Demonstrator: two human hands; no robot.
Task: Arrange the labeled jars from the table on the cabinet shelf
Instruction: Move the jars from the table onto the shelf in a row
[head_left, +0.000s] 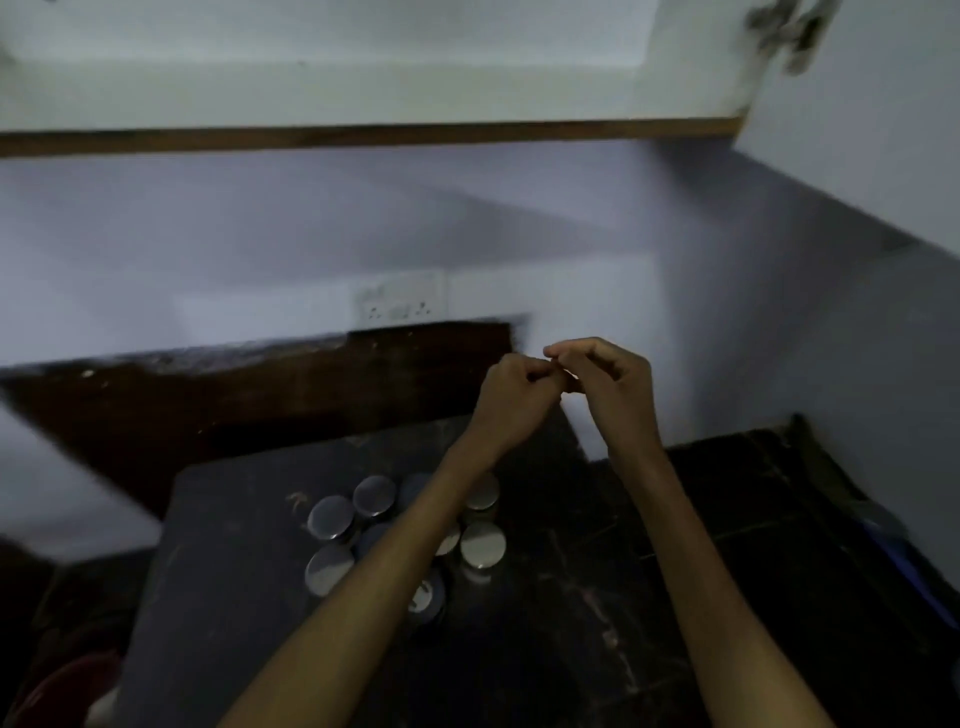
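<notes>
Several jars with round shiny metal lids (330, 517) stand clustered on a dark table (228, 571), seen from above; my left forearm hides some of them. Above is the cabinet shelf (363, 136) with a brown front edge and a white interior. My left hand (511, 392) and my right hand (608, 379) are raised together in front of the wall, well above the jars. Their curled fingertips touch each other. Neither hand holds a jar. The frame is dim and blurred.
A white socket plate (400, 306) sits on the pale wall behind the table. An open cabinet door with a hinge (795, 31) hangs at the upper right. A dark counter (753, 519) lies to the right, and a red object (67, 686) at the lower left.
</notes>
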